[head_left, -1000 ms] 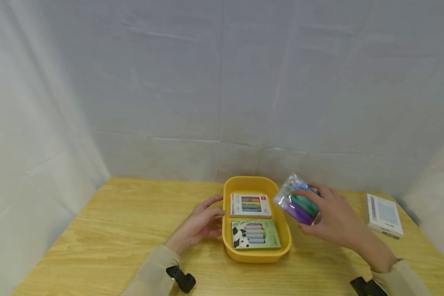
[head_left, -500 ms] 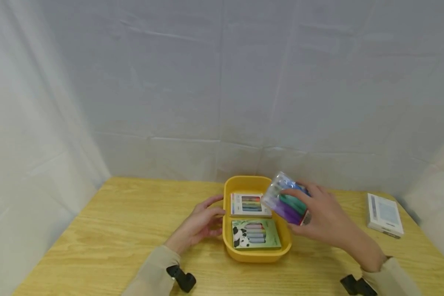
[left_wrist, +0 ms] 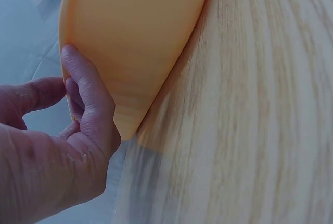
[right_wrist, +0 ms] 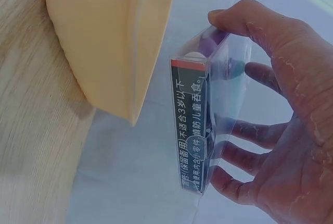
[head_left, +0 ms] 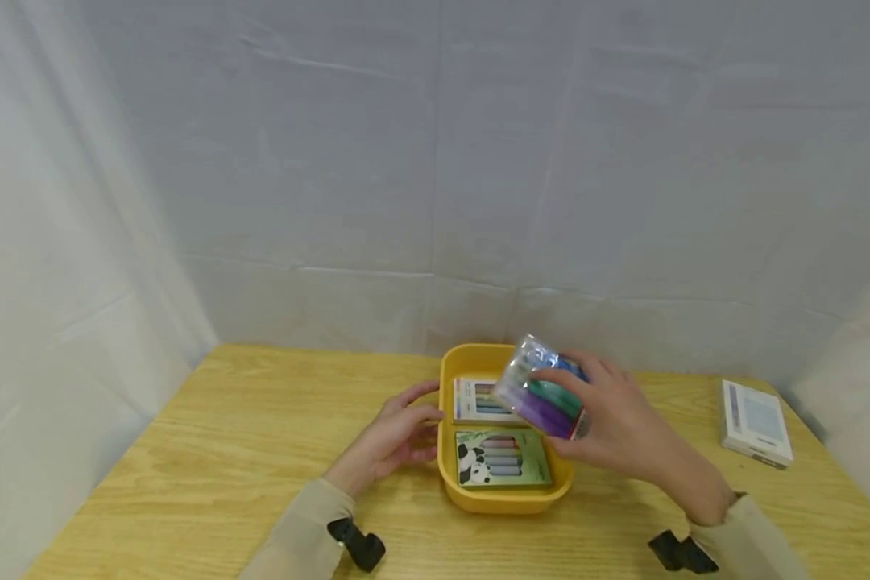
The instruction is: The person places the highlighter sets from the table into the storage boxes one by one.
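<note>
Clear plastic pack [head_left: 532, 404], rigid-looking, purple, green and blue contents, dark label with white print and red strip on one edge; tilted, held up by right hand [head_left: 619, 423], apart from yellow basket [head_left: 503, 503], partly hiding white box [head_left: 473, 400]. Basket: oblong, rounded corners, upright on desk [head_left: 261, 451], left hand [head_left: 391, 441] touching its left side. Inside, flat: white box at far end, green panda box [head_left: 496, 469] nearer.

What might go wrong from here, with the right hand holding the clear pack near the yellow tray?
The clear pack is tilted in the right hand, so it might slip. The white box and green panda box fill much of the yellow tray, so the clear pack could land crookedly on them.
</note>
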`<state>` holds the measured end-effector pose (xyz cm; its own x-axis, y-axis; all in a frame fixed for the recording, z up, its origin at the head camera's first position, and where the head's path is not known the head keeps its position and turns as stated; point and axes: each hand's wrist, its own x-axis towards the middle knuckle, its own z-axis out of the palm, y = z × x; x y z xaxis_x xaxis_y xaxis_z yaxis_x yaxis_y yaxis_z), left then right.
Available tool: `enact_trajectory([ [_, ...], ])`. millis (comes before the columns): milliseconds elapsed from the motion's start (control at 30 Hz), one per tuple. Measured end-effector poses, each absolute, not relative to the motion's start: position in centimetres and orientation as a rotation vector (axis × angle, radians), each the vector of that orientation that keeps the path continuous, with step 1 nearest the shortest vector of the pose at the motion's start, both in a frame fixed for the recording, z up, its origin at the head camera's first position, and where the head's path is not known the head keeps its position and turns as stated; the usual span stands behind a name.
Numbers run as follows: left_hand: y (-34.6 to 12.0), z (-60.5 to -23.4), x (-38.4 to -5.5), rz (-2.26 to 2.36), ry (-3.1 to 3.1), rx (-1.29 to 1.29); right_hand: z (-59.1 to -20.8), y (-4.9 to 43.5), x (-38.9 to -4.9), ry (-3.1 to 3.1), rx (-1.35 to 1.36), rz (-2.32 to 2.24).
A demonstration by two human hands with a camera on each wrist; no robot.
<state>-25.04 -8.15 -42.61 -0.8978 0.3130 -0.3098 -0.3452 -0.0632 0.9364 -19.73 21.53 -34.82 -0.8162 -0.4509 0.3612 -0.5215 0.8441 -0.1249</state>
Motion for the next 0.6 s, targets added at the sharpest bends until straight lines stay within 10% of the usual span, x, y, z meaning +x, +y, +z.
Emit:
enact_trajectory([
  [600,-8.2,-42.4,-24.7,2.036,1.766,-0.023,-35.4,19.0,-20.4,-2.767,0.841,0.333],
])
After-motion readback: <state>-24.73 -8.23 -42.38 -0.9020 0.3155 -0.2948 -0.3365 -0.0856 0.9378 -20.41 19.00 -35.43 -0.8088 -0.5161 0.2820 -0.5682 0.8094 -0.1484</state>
